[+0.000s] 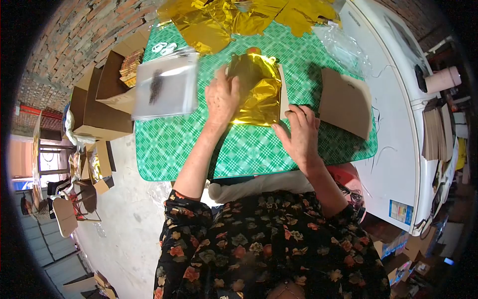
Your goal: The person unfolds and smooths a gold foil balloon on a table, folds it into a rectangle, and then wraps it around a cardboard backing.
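Gold foil sheet (261, 92): folded, lying on the green checked tablecloth (249, 149) near the middle of the table, with a pale card backing (283, 89) showing along its right edge. Left hand (221, 97): open and flat, fingers extended, palm pressed on the left part of the foil sheet; it grasps nothing. Right hand (300, 132): fingers spread and half curled, fingertips at the lower right corner of the foil sheet and card backing; whether they pinch the edge or only touch it cannot be told. Clear plastic sleeve (164, 87): just beside the left hand on its left, blurred, over the left edge of the table, with a dark item inside that is too blurred to identify. Brown cardboard piece (346, 102): flat on the tablecloth, to the right of the right hand, apart from it. Loose gold foil heap (234, 17): at the far end of the table. Open cardboard boxes (102, 104): beside the table on the left. White appliance (398, 129): along the right side of the table.
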The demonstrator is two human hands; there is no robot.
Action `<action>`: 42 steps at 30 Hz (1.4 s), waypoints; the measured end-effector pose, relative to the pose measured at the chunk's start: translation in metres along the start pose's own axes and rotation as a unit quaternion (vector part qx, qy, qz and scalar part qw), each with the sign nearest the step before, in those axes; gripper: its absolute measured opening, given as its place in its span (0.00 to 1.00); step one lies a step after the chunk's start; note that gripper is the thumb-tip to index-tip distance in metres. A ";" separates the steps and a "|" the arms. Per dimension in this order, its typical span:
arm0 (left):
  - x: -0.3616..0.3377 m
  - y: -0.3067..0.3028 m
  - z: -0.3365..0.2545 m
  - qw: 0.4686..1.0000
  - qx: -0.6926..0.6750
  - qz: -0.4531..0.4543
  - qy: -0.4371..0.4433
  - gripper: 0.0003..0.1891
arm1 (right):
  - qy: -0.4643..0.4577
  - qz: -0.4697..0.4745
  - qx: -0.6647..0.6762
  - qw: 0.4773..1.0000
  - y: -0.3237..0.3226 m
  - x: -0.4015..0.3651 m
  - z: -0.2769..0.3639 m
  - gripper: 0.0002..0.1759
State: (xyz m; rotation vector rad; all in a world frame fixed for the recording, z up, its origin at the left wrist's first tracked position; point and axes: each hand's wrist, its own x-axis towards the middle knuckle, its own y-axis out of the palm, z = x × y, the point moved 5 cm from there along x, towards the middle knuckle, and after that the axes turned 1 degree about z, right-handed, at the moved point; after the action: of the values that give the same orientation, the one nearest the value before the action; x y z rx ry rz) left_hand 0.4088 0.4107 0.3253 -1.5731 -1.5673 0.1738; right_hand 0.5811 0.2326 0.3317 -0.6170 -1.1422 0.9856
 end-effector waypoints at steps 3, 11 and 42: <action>0.002 -0.009 0.003 0.996 -0.073 0.018 -0.040 0.27 | 0.003 0.003 -0.005 1.000 0.001 0.000 -0.001 0.24; -0.009 -0.025 0.014 0.991 -0.106 0.065 -0.049 0.32 | -0.030 -0.018 -0.025 0.999 -0.006 0.005 0.009 0.33; -0.030 -0.040 0.004 0.993 -0.093 0.071 0.014 0.35 | -0.087 -0.030 -0.001 0.996 -0.010 0.001 0.011 0.21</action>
State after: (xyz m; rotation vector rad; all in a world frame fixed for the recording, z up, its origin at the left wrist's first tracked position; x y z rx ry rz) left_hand 0.3711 0.3791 0.3351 -1.8266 -1.4844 0.0844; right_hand 0.5744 0.2286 0.3442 -0.5016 -1.3085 1.0019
